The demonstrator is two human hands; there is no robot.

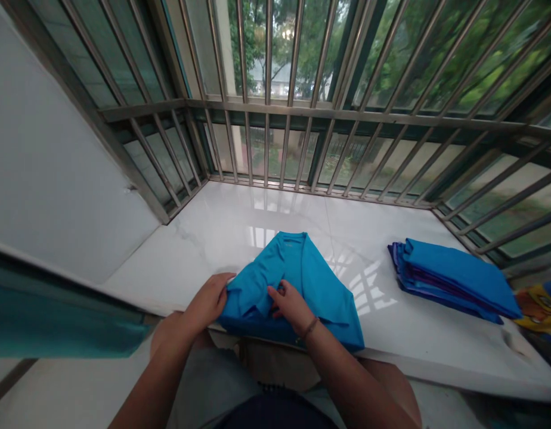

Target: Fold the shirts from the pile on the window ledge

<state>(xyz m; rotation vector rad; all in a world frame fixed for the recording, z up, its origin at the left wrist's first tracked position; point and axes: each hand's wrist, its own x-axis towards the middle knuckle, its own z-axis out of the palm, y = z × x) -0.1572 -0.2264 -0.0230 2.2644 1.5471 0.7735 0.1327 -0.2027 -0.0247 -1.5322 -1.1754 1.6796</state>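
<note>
A bright blue shirt (320,274) lies on the white sill in front of me, its neckline pointing away and its lower part reaching the front edge. Fingers of my left hand (214,296) are closed on the shirt's left edge, where a sleeve or side panel is turned inward. Over the middle of the shirt, my right hand (290,305) has its thumb and fingers curled at a fold of the cloth. A thin bracelet circles the right wrist.
A stack of folded blue and purple clothes (458,277) sits on the sill (199,226) to the right. Beyond it is a yellow printed package (541,307). Metal window bars (266,107) enclose the far side. A teal curtain (70,316) hangs at the left.
</note>
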